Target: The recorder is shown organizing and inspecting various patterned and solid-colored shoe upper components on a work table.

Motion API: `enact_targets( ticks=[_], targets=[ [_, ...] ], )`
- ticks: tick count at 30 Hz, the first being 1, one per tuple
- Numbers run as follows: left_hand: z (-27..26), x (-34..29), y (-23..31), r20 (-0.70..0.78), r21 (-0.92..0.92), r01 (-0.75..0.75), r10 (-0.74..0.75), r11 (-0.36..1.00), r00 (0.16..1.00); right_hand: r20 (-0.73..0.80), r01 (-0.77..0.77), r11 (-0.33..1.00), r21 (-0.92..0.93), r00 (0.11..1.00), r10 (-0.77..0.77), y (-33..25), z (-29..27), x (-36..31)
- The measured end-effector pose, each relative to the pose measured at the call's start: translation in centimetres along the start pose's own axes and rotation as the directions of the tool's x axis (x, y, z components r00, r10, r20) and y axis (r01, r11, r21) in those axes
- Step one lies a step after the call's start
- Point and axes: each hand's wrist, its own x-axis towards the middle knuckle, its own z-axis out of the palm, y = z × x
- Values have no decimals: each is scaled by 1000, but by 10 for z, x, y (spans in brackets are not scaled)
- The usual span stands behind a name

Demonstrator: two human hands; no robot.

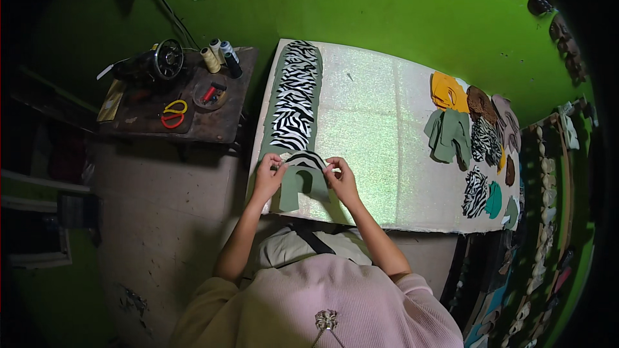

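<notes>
A curved zebra-print piece (305, 160), black and white, is stretched between my two hands at the table's near left. My left hand (268, 177) pinches its left end and my right hand (340, 180) pinches its right end. Just below it lies a green U-shaped cut piece (290, 197) near the front edge. Beyond my hands, a long row of overlapping zebra-print pieces (295, 100) runs to the far edge, with green material (317, 67) showing along its sides. Whether the held piece touches the green one is unclear.
Cut pieces in orange (448, 92), green (448, 136), brown (480, 104) and zebra print (476, 192) lie on the white table's right side. A dark side table (213, 125) at left bears a sewing machine (145, 64), scissors (173, 115) and thread cones (210, 60). Shoe racks (538, 245) stand at right.
</notes>
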Motion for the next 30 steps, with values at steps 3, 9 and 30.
enact_targets(
  ticks=[3, 9, 30],
  targets=[
    [-24, 0, 2, 7, -30, 121, -120, 992, 993, 5, -98, 995, 23, 995, 98, -3, 21, 1],
    [-52, 15, -28, 27, 97, 27, -29, 995, 999, 16, -202, 967, 156, 979, 202, 10, 50, 18],
    [-47, 48, -45, 70, 401, -202, 190, 893, 979, 33, 148, 839, -523, 988, -154, 33, 55, 53]
  ],
)
